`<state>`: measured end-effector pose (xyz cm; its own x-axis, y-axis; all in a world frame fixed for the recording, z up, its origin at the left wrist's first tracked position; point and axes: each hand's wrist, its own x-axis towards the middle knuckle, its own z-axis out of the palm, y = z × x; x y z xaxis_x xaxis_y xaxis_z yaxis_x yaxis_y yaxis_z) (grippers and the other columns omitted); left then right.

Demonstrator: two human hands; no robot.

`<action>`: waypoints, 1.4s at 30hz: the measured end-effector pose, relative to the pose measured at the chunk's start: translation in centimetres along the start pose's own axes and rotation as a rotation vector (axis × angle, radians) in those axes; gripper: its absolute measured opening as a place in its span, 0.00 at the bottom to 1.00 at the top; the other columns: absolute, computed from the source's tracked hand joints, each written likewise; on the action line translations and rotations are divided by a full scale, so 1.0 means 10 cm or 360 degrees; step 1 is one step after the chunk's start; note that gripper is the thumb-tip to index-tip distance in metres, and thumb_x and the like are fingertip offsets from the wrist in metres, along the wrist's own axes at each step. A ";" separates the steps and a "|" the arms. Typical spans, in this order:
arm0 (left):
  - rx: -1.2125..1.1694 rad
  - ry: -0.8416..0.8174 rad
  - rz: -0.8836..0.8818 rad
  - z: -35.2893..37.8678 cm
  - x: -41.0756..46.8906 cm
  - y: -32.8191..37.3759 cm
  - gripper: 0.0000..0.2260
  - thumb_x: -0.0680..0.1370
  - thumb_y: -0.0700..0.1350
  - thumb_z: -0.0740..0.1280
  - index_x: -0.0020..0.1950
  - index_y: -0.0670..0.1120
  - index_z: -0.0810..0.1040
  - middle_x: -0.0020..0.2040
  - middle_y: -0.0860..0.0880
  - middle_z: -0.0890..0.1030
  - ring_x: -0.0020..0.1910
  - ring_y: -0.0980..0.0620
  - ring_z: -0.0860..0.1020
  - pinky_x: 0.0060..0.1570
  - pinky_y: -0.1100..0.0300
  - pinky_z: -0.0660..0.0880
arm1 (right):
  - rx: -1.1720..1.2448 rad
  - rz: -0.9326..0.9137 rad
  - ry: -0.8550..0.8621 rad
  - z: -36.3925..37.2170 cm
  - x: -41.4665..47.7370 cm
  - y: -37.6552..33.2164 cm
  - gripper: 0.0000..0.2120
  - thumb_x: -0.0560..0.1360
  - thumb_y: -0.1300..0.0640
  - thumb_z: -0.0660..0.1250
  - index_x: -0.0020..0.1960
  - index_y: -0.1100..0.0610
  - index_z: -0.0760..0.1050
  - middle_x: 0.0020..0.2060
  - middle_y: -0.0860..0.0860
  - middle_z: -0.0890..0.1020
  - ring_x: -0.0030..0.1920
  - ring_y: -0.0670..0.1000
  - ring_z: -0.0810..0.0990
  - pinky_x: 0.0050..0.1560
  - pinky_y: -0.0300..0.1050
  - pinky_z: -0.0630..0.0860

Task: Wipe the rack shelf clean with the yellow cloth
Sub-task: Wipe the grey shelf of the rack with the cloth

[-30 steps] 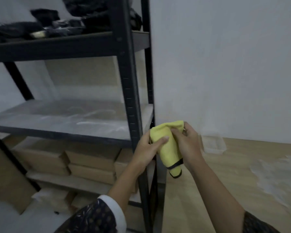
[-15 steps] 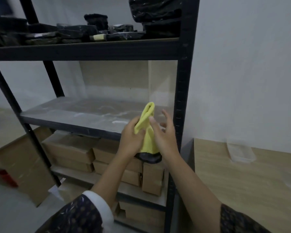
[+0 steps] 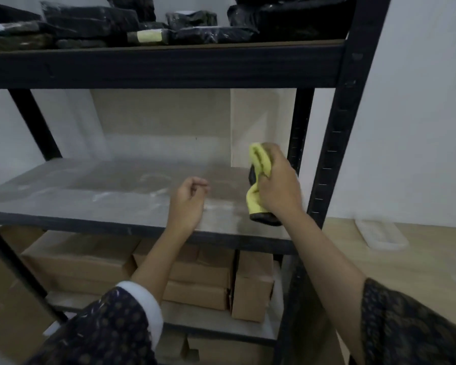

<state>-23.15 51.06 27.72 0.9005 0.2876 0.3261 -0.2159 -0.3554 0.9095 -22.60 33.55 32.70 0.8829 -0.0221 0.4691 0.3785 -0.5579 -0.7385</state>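
Observation:
The grey, dusty middle shelf (image 3: 95, 191) of a black metal rack spans the view, with pale smears on its surface. My right hand (image 3: 279, 188) grips the bunched yellow cloth (image 3: 258, 164) with a black edge, over the shelf's right end close to the rack's right post (image 3: 337, 143). The cloth's lower end hangs near the shelf's front edge. My left hand (image 3: 188, 198) hovers over the shelf's front middle, fingers loosely curled, holding nothing.
The top shelf (image 3: 169, 64) carries several black wrapped packages. Cardboard boxes (image 3: 195, 272) fill the shelves below. A clear plastic container (image 3: 382, 235) lies on the wooden floor to the right, by the white wall.
My left hand has let go of the cloth and moved left. My right hand has carried the cloth right and over the shelf. The view has come closer to the rack.

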 end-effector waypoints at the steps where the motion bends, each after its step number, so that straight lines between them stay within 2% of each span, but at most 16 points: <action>1: 0.0245 -0.0051 0.0090 -0.04 0.09 -0.14 0.07 0.80 0.40 0.60 0.52 0.44 0.77 0.48 0.49 0.79 0.49 0.50 0.77 0.45 0.62 0.72 | -0.0283 -0.0058 0.0003 0.02 0.06 0.02 0.25 0.73 0.69 0.60 0.64 0.46 0.68 0.55 0.51 0.74 0.48 0.55 0.75 0.39 0.44 0.69; 3: 0.0617 -0.0163 0.0284 -0.12 0.24 -0.39 0.09 0.80 0.44 0.60 0.55 0.44 0.77 0.52 0.46 0.79 0.50 0.48 0.76 0.50 0.56 0.73 | -0.0700 -0.0041 0.0058 0.07 0.14 0.08 0.24 0.73 0.68 0.60 0.63 0.47 0.71 0.57 0.54 0.73 0.52 0.59 0.75 0.43 0.48 0.70; 7: 0.1025 -0.0348 0.0721 -0.17 0.41 -0.70 0.10 0.79 0.44 0.60 0.56 0.41 0.76 0.53 0.43 0.77 0.53 0.44 0.74 0.52 0.53 0.70 | -0.1375 0.0352 0.0013 0.27 0.14 0.30 0.20 0.76 0.65 0.60 0.67 0.60 0.66 0.62 0.60 0.71 0.59 0.62 0.72 0.55 0.56 0.72; 9: 0.1042 -0.0403 0.0820 -0.19 0.44 -0.80 0.10 0.79 0.45 0.60 0.57 0.41 0.75 0.53 0.44 0.76 0.53 0.45 0.74 0.53 0.54 0.71 | -0.1476 0.0624 -0.0067 0.37 0.09 0.42 0.20 0.77 0.64 0.59 0.68 0.64 0.64 0.64 0.62 0.68 0.62 0.62 0.70 0.59 0.55 0.71; 13: 0.0925 -0.0414 0.0787 -0.19 0.44 -0.92 0.14 0.79 0.51 0.57 0.57 0.43 0.74 0.54 0.46 0.74 0.54 0.48 0.73 0.54 0.54 0.73 | -0.1301 0.0968 -0.0090 0.44 0.00 0.63 0.20 0.77 0.62 0.61 0.67 0.65 0.64 0.65 0.62 0.67 0.63 0.63 0.70 0.58 0.54 0.73; 17: 0.0955 -0.0380 0.0812 -0.14 0.41 -0.93 0.13 0.79 0.50 0.61 0.56 0.42 0.73 0.53 0.47 0.74 0.53 0.49 0.72 0.53 0.56 0.73 | -0.1057 0.0779 -0.0068 0.44 -0.06 0.71 0.16 0.75 0.68 0.59 0.63 0.63 0.69 0.61 0.61 0.73 0.59 0.62 0.75 0.53 0.51 0.73; 19: 0.0976 -0.0377 0.0794 -0.11 0.41 -0.92 0.12 0.78 0.51 0.61 0.55 0.43 0.73 0.52 0.47 0.73 0.53 0.49 0.71 0.53 0.56 0.73 | -0.0969 0.0620 -0.0174 0.43 -0.15 0.67 0.18 0.74 0.69 0.59 0.63 0.61 0.72 0.59 0.59 0.77 0.58 0.60 0.76 0.50 0.47 0.72; 21: 0.1013 -0.0389 0.0776 -0.10 0.40 -0.93 0.13 0.79 0.51 0.60 0.55 0.42 0.73 0.53 0.46 0.73 0.54 0.48 0.71 0.54 0.54 0.73 | -0.0871 0.0459 -0.0295 0.41 -0.28 0.64 0.20 0.75 0.69 0.59 0.65 0.58 0.73 0.60 0.57 0.77 0.60 0.58 0.76 0.56 0.47 0.72; 25: 0.1089 -0.0434 0.0724 -0.09 0.41 -0.94 0.14 0.79 0.49 0.59 0.58 0.40 0.73 0.56 0.44 0.73 0.58 0.45 0.71 0.58 0.51 0.73 | -0.0503 0.0198 -0.0486 0.39 -0.51 0.61 0.25 0.68 0.74 0.58 0.58 0.54 0.78 0.55 0.54 0.80 0.55 0.55 0.78 0.53 0.50 0.76; 28: 0.1128 -0.0464 0.0720 -0.10 0.41 -0.94 0.13 0.79 0.47 0.59 0.56 0.39 0.74 0.55 0.43 0.73 0.59 0.42 0.71 0.56 0.50 0.73 | -0.0528 0.0226 -0.0196 0.31 -0.43 0.60 0.23 0.67 0.75 0.61 0.56 0.57 0.78 0.54 0.54 0.79 0.54 0.53 0.75 0.51 0.45 0.72; 30: 0.1135 -0.0467 0.0680 -0.11 0.41 -0.93 0.13 0.79 0.47 0.58 0.56 0.39 0.74 0.55 0.43 0.73 0.60 0.42 0.71 0.56 0.51 0.73 | -0.0817 0.0351 0.0047 0.33 -0.28 0.65 0.20 0.69 0.71 0.63 0.59 0.59 0.75 0.55 0.58 0.78 0.58 0.58 0.73 0.54 0.48 0.69; 31: 0.1134 -0.0465 0.0672 -0.11 0.41 -0.93 0.14 0.79 0.47 0.58 0.56 0.39 0.74 0.55 0.43 0.73 0.60 0.42 0.71 0.56 0.50 0.74 | -0.0991 0.0466 0.0065 0.37 -0.20 0.68 0.17 0.72 0.68 0.62 0.60 0.60 0.73 0.56 0.59 0.76 0.59 0.60 0.71 0.56 0.50 0.69; 33: 0.1121 -0.0455 0.0667 -0.11 0.40 -0.92 0.13 0.79 0.46 0.59 0.55 0.38 0.75 0.54 0.43 0.73 0.58 0.43 0.71 0.55 0.50 0.74 | -0.1183 0.0706 0.0011 0.49 -0.07 0.68 0.12 0.77 0.61 0.60 0.60 0.62 0.69 0.57 0.60 0.74 0.60 0.61 0.69 0.56 0.54 0.70; 35: 0.1110 -0.0443 0.0645 -0.12 0.40 -0.92 0.13 0.78 0.46 0.59 0.55 0.39 0.75 0.54 0.43 0.73 0.57 0.44 0.71 0.54 0.51 0.74 | -0.1145 0.0780 0.0011 0.60 0.00 0.70 0.11 0.78 0.60 0.60 0.59 0.63 0.68 0.56 0.60 0.75 0.58 0.60 0.72 0.52 0.52 0.71; 39: 0.1120 -0.0446 0.0606 -0.11 0.39 -0.90 0.14 0.77 0.47 0.59 0.56 0.38 0.75 0.54 0.43 0.73 0.58 0.43 0.71 0.53 0.50 0.75 | -0.1041 0.0510 -0.0149 0.62 -0.08 0.70 0.15 0.74 0.68 0.61 0.59 0.59 0.71 0.50 0.58 0.79 0.49 0.59 0.78 0.42 0.46 0.71; 42: 0.1120 -0.0452 0.0595 -0.11 0.38 -0.87 0.15 0.77 0.48 0.60 0.56 0.38 0.75 0.54 0.43 0.73 0.57 0.45 0.71 0.52 0.51 0.74 | -0.0571 0.0219 -0.0478 0.52 -0.28 0.56 0.17 0.69 0.70 0.66 0.54 0.55 0.77 0.47 0.51 0.82 0.47 0.53 0.79 0.39 0.42 0.68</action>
<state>-18.23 56.26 21.31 0.8977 -0.1602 0.4105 -0.3178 -0.8808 0.3510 -21.54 34.82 24.69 0.9791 0.0952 0.1798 0.1798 -0.8185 -0.5456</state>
